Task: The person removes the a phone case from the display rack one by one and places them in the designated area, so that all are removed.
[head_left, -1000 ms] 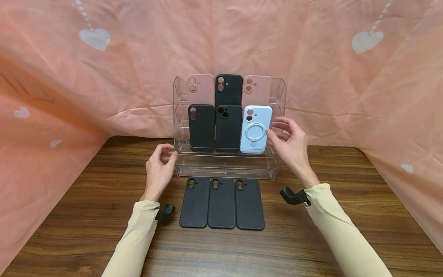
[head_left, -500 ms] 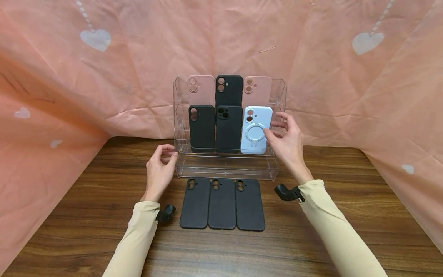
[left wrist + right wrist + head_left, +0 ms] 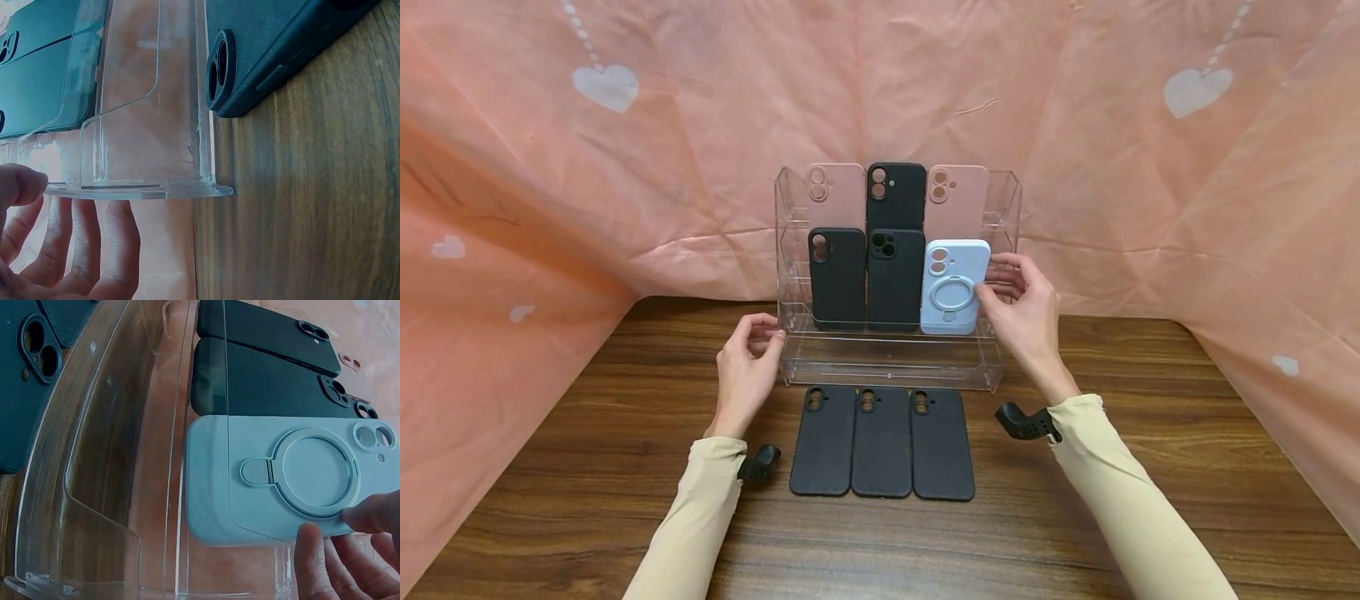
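My right hand point(image 3: 1024, 304) pinches the right edge of a pale blue phone case point(image 3: 934, 293) with a round ring holder, thumb at the front. The case leans forward in the second tier of a clear acrylic display rack point(image 3: 891, 372), its lower end behind the tier's front lip. My left hand point(image 3: 747, 362) holds the rack's left side; in the left wrist view the thumb point(image 3: 25, 184) lies at the panel's edge and the fingers point(image 3: 119, 244) reach its outer face. Beside the pale blue case stand a black case point(image 3: 895, 283) and another black case point(image 3: 838, 283).
On the upper tier stand a pink case point(image 3: 837, 196), a black case point(image 3: 896, 204) and another pink case point(image 3: 957, 200). Three black cases point(image 3: 882, 446) lie side by side on the wooden table point(image 3: 880, 550) before the rack. Pink cloth point(image 3: 715, 125) hangs behind.
The pale blue case's top has come forward and lower, tilting toward me. My right hand shifted slightly left, then a little down with it. The left hand holds still.
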Demonstrator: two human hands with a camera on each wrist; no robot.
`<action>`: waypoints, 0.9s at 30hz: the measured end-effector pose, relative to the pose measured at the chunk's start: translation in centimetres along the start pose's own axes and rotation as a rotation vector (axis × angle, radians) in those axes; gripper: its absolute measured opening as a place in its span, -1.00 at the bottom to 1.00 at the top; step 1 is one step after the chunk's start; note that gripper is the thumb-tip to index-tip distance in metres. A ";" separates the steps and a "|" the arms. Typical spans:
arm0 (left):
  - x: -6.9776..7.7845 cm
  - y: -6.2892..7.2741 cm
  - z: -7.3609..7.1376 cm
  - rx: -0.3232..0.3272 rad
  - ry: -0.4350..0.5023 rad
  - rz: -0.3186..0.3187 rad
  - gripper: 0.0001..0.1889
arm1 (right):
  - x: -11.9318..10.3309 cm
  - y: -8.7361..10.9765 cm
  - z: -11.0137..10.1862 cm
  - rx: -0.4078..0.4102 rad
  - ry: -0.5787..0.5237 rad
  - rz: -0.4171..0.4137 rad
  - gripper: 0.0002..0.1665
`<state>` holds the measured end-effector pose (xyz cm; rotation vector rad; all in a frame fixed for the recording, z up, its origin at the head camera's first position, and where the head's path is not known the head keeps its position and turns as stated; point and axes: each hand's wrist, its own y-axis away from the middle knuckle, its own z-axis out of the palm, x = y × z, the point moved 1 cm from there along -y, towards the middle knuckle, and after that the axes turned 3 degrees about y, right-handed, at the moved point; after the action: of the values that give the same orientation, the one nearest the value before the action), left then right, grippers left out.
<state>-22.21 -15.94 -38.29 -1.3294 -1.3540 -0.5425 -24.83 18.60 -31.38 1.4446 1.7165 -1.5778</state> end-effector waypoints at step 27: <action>-0.1 0.0 0.1 0.020 -0.013 0.031 -0.82 | 0.4 0.2 -0.8 0.000 -0.179 -0.134 -0.63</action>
<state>-22.31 -15.92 -38.40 -1.3373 -1.3443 -0.4987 -24.52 19.42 -31.56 1.1699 1.7383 -1.7189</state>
